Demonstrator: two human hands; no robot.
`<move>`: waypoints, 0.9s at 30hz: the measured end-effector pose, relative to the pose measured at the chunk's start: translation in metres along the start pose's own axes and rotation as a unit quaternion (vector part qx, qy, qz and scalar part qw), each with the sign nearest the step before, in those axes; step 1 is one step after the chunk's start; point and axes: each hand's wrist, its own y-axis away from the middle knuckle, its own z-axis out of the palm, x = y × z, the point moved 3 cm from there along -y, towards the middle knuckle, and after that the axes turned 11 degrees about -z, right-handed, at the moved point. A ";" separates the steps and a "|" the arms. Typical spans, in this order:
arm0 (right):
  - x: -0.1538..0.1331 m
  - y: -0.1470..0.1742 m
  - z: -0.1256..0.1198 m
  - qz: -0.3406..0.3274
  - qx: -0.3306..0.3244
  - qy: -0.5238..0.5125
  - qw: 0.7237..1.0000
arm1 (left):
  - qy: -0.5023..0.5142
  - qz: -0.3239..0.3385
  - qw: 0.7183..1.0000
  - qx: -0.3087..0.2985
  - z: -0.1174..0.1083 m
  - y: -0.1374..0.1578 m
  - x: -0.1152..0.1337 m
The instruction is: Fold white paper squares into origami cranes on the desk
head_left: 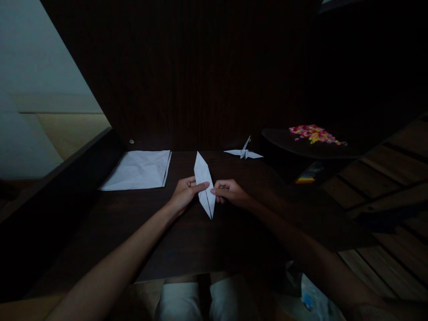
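Left of the paper bird (245, 153), a split fold in a two-handed pinch

Nearer the wearer than the bird and off to its left, the folded paper (202, 172), a long narrow diamond, leans between two hands over the counter (180, 249); whether its lower tip touches down cannot be told. The left hand (183, 192), farther left of the bird, is closed on the paper's left side, thumb across the front. The right hand (230, 191), nearer than the bird and slightly to its left, pinches the right edge narrowly, thumb uppermost.

A dark split runs down the lower half, probably the weak spot: should the hands pull apart, the two lower points could spread or the paper tear where the split ends. Too much weight from the left thumb might press a stray crease across the middle. If the right thumb drags sideways, the top layer may slip and leave its edge crooked, an error easily missed in such dim light. The bird's thin wings would likely crumple under a careless forward reach; the stack of white sheets (142, 168), well to the bird's left, seems safer.
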 end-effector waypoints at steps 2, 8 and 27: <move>0.001 -0.001 -0.001 -0.004 0.013 -0.002 1.000 | -0.009 -0.006 1.000 -0.012 0.001 0.000 0.000; 0.003 -0.004 -0.004 -0.015 0.066 -0.019 0.998 | -0.024 -0.025 0.998 -0.048 0.002 0.000 -0.003; 0.010 -0.006 -0.008 -0.002 0.148 -0.013 0.989 | -0.033 -0.032 0.999 -0.021 -0.007 -0.009 -0.006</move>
